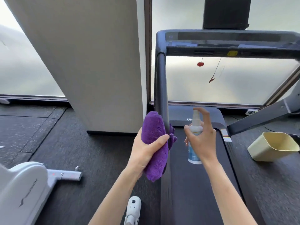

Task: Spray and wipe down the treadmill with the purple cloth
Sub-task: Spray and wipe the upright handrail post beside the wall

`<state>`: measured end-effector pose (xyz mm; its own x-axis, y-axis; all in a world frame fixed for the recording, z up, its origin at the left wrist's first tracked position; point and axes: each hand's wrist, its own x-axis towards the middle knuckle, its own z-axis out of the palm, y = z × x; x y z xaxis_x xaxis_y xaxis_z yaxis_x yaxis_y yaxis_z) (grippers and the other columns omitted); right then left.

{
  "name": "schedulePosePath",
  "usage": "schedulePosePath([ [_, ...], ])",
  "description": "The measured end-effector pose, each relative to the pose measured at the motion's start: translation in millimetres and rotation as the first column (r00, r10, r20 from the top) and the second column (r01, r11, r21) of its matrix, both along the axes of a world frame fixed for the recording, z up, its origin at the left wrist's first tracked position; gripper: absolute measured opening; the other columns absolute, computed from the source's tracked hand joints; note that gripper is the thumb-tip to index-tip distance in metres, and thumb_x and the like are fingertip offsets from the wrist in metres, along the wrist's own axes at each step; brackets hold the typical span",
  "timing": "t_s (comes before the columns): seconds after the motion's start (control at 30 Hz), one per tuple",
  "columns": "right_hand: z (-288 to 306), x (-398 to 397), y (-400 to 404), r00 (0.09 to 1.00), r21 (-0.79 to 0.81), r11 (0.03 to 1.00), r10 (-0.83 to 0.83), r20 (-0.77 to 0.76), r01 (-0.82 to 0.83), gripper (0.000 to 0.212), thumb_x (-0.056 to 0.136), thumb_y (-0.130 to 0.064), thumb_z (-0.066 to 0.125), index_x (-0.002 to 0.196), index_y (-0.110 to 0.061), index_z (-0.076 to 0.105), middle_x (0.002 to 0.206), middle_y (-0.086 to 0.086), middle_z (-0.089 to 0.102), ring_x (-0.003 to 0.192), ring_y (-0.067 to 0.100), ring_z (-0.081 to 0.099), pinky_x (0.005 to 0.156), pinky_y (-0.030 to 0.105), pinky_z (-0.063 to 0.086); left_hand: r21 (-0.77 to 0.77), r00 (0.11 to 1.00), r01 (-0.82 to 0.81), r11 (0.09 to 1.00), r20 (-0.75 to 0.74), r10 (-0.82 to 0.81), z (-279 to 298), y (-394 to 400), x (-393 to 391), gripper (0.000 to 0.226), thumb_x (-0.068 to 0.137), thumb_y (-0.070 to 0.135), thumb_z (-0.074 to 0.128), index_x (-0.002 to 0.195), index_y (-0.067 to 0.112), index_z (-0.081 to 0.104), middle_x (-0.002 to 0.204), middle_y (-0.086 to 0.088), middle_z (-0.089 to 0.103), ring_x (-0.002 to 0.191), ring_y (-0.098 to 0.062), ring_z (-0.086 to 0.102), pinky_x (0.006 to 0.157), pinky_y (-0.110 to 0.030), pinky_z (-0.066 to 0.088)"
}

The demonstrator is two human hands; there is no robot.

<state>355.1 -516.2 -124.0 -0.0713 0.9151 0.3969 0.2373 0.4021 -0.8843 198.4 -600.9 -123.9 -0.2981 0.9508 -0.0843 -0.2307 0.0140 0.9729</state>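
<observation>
Purple cloth (155,143) wrapped on treadmill (194,184) upright, clutched by left hand (146,153). Spray bottle (194,135) gripped by right hand (204,137) fingers, right of cloth. Beige bin (274,146) further right, contents unseen.

Dark speckled rubber floor (68,153) spreads wide here, seams showing at left. A pale square pillar (90,62) rises centre-left, dark base strip at its foot. Frosted windows (24,65) glow with soft daylight on both sides of it. A white exercise machine (27,187) sits low left, and a cream bin (274,146) lies tipped at right.
</observation>
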Motion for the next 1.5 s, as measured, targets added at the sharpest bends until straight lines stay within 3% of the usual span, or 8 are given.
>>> schedulePosePath([
  [0.17,-3.2,-2.2,-11.1,0.998,0.006,1.000,-0.004,0.056,0.004,0.060,0.083,0.001,0.066,0.117,-0.045,0.045,0.061,0.015,0.058,0.046,0.033,0.058,0.050,0.033,0.051,0.070,0.990,-0.082,0.994,-0.112,0.089,-11.2,-4.6,11.0,0.051,0.056,0.054,0.075,0.093,0.022,0.061,0.072,0.019,0.065,0.067,-0.001,0.060,0.065,-0.017,0.048],
  [0.3,1.5,5.8,-13.5,0.999,0.007,1.000,-0.022,0.038,0.022,0.061,0.084,0.004,0.064,0.117,-0.044,0.045,0.056,0.012,0.057,0.039,0.028,0.056,0.042,0.020,0.047,0.085,0.999,0.002,0.996,-0.054,0.003,-4.0,15.0,-1.3,0.060,0.059,0.058,0.073,0.106,0.023,0.061,0.081,0.018,0.068,0.074,0.000,0.063,0.067,-0.014,0.048],
  [0.6,8.6,1.8,-43.0,0.997,-0.032,0.997,-0.073,0.039,0.074,0.054,0.087,0.003,0.065,0.121,-0.036,0.048,0.069,0.013,0.059,0.039,0.025,0.058,0.043,0.015,0.045,0.098,0.990,0.067,0.993,-0.131,-0.054,-57.2,-22.7,-8.4,0.036,0.071,0.048,0.064,0.092,0.019,0.060,0.074,0.019,0.070,0.067,0.006,0.062,0.063,-0.012,0.048],
  [0.73,29.3,-8.5,-61.0,0.983,0.058,0.990,-0.137,0.122,0.131,0.058,0.086,0.001,0.065,0.122,-0.040,0.045,0.065,0.008,0.060,0.039,0.018,0.060,0.043,0.016,0.047,0.083,0.996,-0.059,0.995,0.070,0.053,-42.3,-17.4,-38.1,0.041,0.073,0.053,0.071,0.096,0.020,0.062,0.080,0.007,0.070,0.074,-0.012,0.065,0.066,-0.037,0.056],
  [0.97,54.1,-83.3,-103.3,0.933,0.168,0.959,-0.264,0.247,0.227,0.056,0.087,-0.004,0.067,0.126,-0.036,0.043,0.075,0.001,0.058,0.055,0.031,0.062,0.055,0.050,0.057,0.094,0.998,0.057,0.994,-0.018,-0.055,-14.6,-25.4,-113.1,0.041,0.072,0.049,0.072,0.102,0.021,0.065,0.087,0.009,0.072,0.077,-0.006,0.067,0.067,-0.021,0.053],
  [1.23,25.1,-179.9,-140.9,0.886,0.138,0.920,-0.391,0.249,0.367,0.054,0.084,-0.011,0.075,0.129,-0.021,0.045,0.075,0.003,0.056,0.056,0.028,0.061,0.057,0.043,0.056,0.040,0.968,0.215,0.976,-0.137,-0.208,-17.7,-27.6,-206.0,0.052,0.067,0.062,0.072,0.103,0.027,0.066,0.093,0.010,0.072,0.085,-0.008,0.069,0.079,-0.028,0.057],
  [1.4,-4.8,-206.5,-124.9,0.821,0.142,0.877,-0.481,0.308,0.460,0.063,0.080,-0.002,0.073,0.132,-0.022,0.042,0.081,-0.020,0.049,0.061,0.008,0.053,0.059,0.023,0.046,-0.012,0.955,0.269,0.963,-0.125,-0.269,-35.3,4.0,-234.4,0.051,0.065,0.066,0.071,0.103,0.031,0.065,0.095,0.010,0.072,0.086,-0.007,0.069,0.075,-0.024,0.056],
  [1.5,-18.2,-222.2,-98.1,0.806,0.101,0.848,-0.526,0.271,0.520,0.066,0.079,0.003,0.068,0.133,-0.023,0.041,0.081,-0.019,0.051,0.067,0.001,0.056,0.059,0.003,0.039,-0.034,0.950,0.290,0.956,-0.111,-0.292,-41.3,37.1,-238.9,0.050,0.068,0.063,0.070,0.105,0.030,0.065,0.094,0.013,0.072,0.086,-0.006,0.069,0.071,-0.020,0.053],
])
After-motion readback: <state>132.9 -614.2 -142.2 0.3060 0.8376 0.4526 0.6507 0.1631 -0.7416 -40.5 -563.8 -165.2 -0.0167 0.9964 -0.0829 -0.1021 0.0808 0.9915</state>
